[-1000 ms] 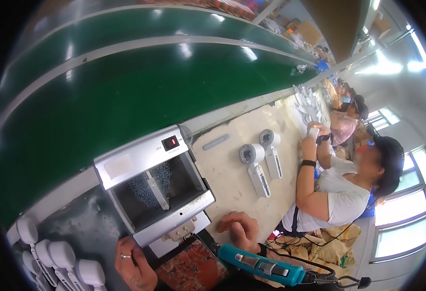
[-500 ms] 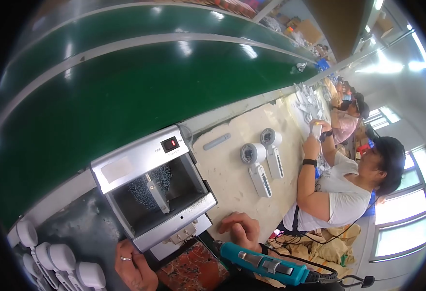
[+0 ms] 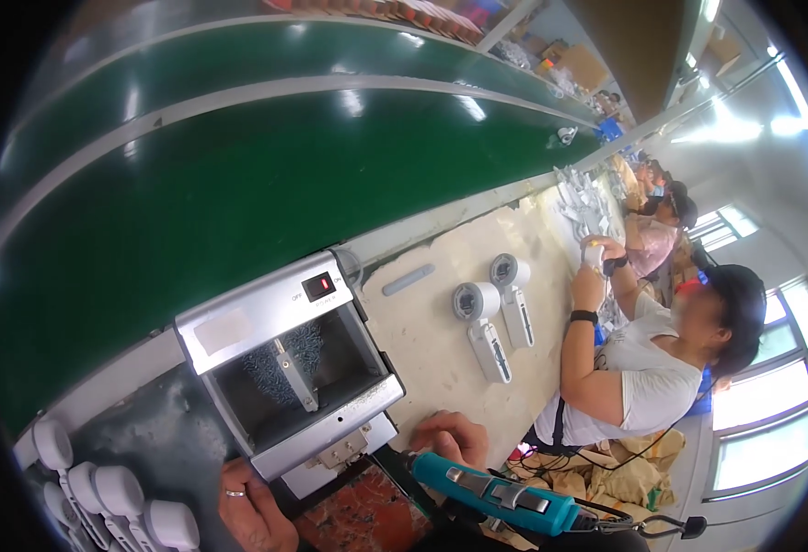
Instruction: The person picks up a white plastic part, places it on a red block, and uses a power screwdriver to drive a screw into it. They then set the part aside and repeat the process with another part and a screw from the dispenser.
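A silver box-shaped screw feeder (image 3: 273, 405) with dark screws inside stands in front of me, its switch lit red. My left hand (image 3: 255, 508) is closed at its near left corner; the fingertips are hidden. Right of the feeder, my right hand (image 3: 450, 439) has its fingers curled in beside the feeder's outlet (image 3: 341, 453), and I cannot see what they hold, if anything. A teal electric screwdriver (image 3: 494, 494) lies across the view in front of my right wrist, its nose toward the feeder. Between my hands is a reddish marbled surface (image 3: 358, 515).
Two white handheld fans (image 3: 482, 327) and a grey strip (image 3: 409, 280) lie on the beige board (image 3: 422, 359). Several more fans (image 3: 114, 492) stand at lower left. A green conveyor belt (image 3: 238, 175) runs beyond. A co-worker (image 3: 652, 368) sits at right, holding a white part.
The view has tilted slightly, so the belt and fans sit a little lower. My right hand and the screwdriver have shifted slightly left; my left hand stays at the feeder's corner.
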`<state>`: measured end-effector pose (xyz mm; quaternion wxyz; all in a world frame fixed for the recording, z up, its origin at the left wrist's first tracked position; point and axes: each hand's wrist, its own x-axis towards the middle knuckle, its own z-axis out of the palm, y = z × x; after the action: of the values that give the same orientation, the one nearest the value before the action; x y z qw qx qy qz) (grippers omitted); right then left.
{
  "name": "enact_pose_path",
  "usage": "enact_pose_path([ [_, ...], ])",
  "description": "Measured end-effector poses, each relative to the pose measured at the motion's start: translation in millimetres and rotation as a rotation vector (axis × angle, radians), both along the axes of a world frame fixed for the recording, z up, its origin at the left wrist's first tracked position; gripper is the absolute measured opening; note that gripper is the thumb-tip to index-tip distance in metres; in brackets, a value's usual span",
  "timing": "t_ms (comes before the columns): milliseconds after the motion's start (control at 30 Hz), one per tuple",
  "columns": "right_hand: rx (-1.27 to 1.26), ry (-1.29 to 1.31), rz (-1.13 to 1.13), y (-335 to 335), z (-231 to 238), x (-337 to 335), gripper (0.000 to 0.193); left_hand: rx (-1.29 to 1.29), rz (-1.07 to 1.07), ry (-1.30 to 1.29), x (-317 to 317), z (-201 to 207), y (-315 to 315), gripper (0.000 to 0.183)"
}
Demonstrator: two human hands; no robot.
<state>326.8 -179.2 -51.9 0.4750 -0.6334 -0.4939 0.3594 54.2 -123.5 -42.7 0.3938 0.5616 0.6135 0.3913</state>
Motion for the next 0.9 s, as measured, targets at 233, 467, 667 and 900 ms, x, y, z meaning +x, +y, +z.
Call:
enact_pose_path([
  [233,0.003,0.027,0.012,1.2,-1.2,2.7,0.036,0.031,-0.012,0.011,3.4,3.5,3.6,0.016],
  [467,0.019,0.025,0.030,1.5,-0.8,4.4,0.038,0.041,-0.004,0.012,2.5,-1.4,1.8,0.014],
  [667,-0.003,0.112,0.033,-4.4,-4.5,4.3,0.029,0.084,-0.024,0.034,1.9,3.1,2.3,0.011],
  [900,-0.044,0.032,0.026,-5.3,-0.4,4.9,0.031,0.093,-0.005,-0.021,4.7,4.1,0.4,0.012],
])
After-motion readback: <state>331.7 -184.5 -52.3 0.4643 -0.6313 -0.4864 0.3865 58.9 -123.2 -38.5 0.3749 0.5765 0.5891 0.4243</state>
